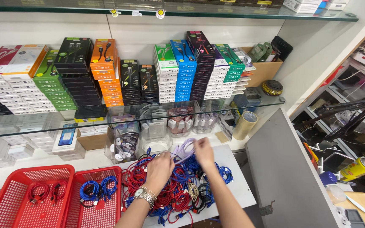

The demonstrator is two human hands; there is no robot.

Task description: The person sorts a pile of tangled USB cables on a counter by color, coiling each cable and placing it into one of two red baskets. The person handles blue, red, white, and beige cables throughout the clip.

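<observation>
My grip: both hands, left hand (pixel 159 169) and right hand (pixel 203 153), pinch a lilac cable (pixel 185 148) above the cable pile (pixel 178 190); coiling underway; next needs neat looping toward twelve o'clock.

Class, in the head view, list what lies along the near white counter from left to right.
Red basket with red cables → red basket with blue cables → left hand → right hand → grey panel → yellow spray can.

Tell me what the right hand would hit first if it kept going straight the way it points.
Probably the clear plastic tub of white adapters under the glass shelf. The right hand, holding a pale lilac cable, points up and away toward it; depth is unclear.
</observation>
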